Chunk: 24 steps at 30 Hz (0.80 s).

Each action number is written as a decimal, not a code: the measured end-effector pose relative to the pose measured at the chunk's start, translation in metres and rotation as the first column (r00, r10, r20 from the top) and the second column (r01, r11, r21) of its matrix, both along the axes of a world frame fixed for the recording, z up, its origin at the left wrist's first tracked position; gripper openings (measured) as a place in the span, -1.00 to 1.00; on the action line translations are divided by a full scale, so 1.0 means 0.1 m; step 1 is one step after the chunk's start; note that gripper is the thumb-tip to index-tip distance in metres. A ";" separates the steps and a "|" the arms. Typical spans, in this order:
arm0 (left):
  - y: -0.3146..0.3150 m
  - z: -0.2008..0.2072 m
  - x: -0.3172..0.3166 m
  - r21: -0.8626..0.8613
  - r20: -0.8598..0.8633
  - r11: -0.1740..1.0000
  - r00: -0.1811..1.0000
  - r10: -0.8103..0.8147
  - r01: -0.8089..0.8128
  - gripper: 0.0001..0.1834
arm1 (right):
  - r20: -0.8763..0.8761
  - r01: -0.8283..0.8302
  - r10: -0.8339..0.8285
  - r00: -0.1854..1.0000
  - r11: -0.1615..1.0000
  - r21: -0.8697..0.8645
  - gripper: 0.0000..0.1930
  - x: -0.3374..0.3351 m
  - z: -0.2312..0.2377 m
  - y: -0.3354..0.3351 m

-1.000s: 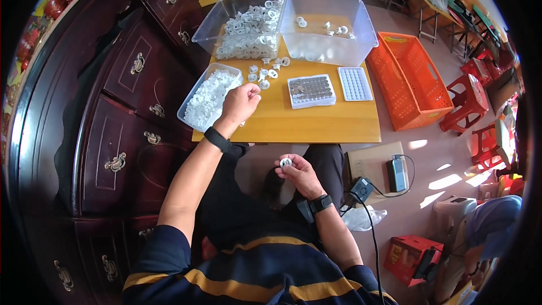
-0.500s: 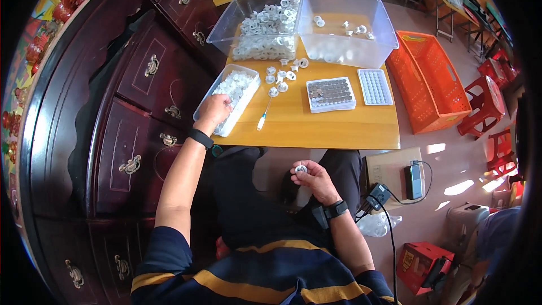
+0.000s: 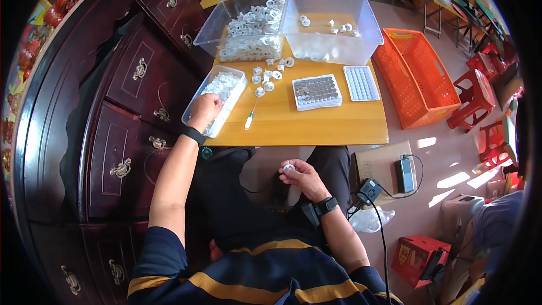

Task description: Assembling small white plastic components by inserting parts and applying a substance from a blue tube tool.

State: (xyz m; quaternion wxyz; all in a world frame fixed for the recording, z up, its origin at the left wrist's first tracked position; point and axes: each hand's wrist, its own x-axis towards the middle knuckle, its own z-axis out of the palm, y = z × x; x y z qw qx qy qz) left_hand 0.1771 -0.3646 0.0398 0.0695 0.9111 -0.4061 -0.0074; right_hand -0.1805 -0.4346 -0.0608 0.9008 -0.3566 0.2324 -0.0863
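My left hand (image 3: 204,108) is over the long white tray (image 3: 230,101), its fingers curled together above a heap of small translucent plastic pieces (image 3: 222,85). Whatever may be between those fingertips is hidden. Over my lap, my right hand (image 3: 306,179) pinches a small round white plastic part (image 3: 289,168) between thumb and fingers. Several white ring-shaped fittings (image 3: 269,86) lie loose on the wooden table (image 3: 333,127). Nearer me rests a thin needle-like tool (image 3: 249,121) with a white and teal handle. To its right is a box of round metallic discs (image 3: 317,91) in rows.
A clear bin (image 3: 248,34) full of white fittings stands at the back, beside another clear bin (image 3: 339,51) holding several. An empty-celled white tray (image 3: 361,83) lies at the table's right. An orange crate (image 3: 418,79) stands beyond; dark wooden drawers (image 3: 127,113) line my left.
The whole view has shifted slightly to the left. My left hand's fingers have drawn in more tightly over the tray. My right hand still holds the round part.
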 end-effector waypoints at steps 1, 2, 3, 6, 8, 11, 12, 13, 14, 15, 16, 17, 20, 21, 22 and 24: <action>0.00 0.00 0.01 -0.004 -0.007 1.000 1.000 0.020 -0.020 -0.85 | 0.005 0.000 0.000 1.000 1.000 0.003 -0.80 0.00 0.00 0.00; 0.00 0.00 0.01 -0.008 -0.013 0.999 0.999 0.041 -0.041 -0.85 | 0.005 0.004 -0.004 1.000 1.000 0.004 -0.80 -0.01 -0.01 -0.01; 0.02 -0.01 0.03 -0.007 -0.013 0.999 0.999 0.039 -0.039 -0.85 | -0.009 0.004 -0.004 1.000 1.000 0.006 -0.80 -0.02 -0.01 -0.01; 0.05 -0.05 0.08 -0.223 -0.142 0.970 0.988 0.065 -0.096 -0.88 | -0.027 0.013 -0.012 1.000 1.000 0.018 -0.80 -0.03 0.01 -0.04; 0.07 -0.06 0.12 -0.416 -0.253 0.898 0.967 0.034 -0.140 -0.92 | -0.030 0.018 -0.017 0.999 0.999 0.028 -0.79 -0.03 0.02 -0.04; 0.19 -0.11 0.27 -0.550 -0.215 0.828 0.976 -0.014 -0.109 -0.95 | -0.004 0.005 -0.005 1.000 0.998 0.062 -0.78 0.01 0.05 -0.02; 0.18 -0.10 0.23 -0.549 -0.216 0.828 0.976 -0.014 -0.110 -0.95 | -0.018 0.015 -0.014 1.000 0.999 0.050 -0.77 -0.01 0.07 -0.03; 0.14 -0.05 0.13 -0.594 -0.383 0.782 0.921 -0.069 -0.188 -0.92 | -0.029 0.025 -0.024 0.999 0.999 0.038 -0.77 -0.02 0.08 -0.03; 0.12 0.02 0.04 -0.621 -0.531 0.734 0.837 -0.135 -0.275 -0.89 | -0.028 0.023 -0.022 0.999 0.999 0.040 -0.77 -0.02 0.07 -0.03; 0.14 0.10 -0.05 -0.636 -0.558 0.720 0.811 -0.178 -0.279 -0.89 | -0.027 0.014 -0.013 1.000 0.999 0.051 -0.76 -0.02 0.06 -0.03; 0.17 0.16 -0.12 -0.636 -0.557 0.719 0.811 -0.176 -0.281 -0.89 | -0.028 0.007 -0.005 1.000 0.998 0.062 -0.76 -0.03 0.05 -0.04; 0.21 0.22 -0.20 -0.674 -0.568 0.682 0.790 -0.232 -0.284 -0.92 | -0.028 0.004 -0.002 1.000 0.998 0.061 -0.76 -0.02 0.05 -0.03; 0.36 0.31 -0.53 -0.712 -0.614 0.625 0.716 -0.333 -0.321 -0.96 | -0.038 -0.014 0.015 0.999 0.999 0.043 -0.74 0.01 0.08 -0.03; 0.42 0.34 -0.70 -0.713 -0.648 0.608 0.660 -0.380 -0.350 -0.95 | 0.000 -0.022 0.023 1.000 0.996 0.091 -0.73 0.01 0.12 -0.03; 0.41 0.40 -0.95 -0.671 -0.719 0.620 0.559 -0.413 -0.405 -0.90 | 0.032 -0.021 0.017 0.999 0.990 0.141 -0.71 -0.01 0.12 -0.05; 0.47 0.30 -1.24 -0.612 -0.770 0.717 0.457 -0.445 -0.333 -0.90 | 0.073 -0.021 0.010 0.997 0.987 0.160 -0.70 -0.03 0.05 -0.07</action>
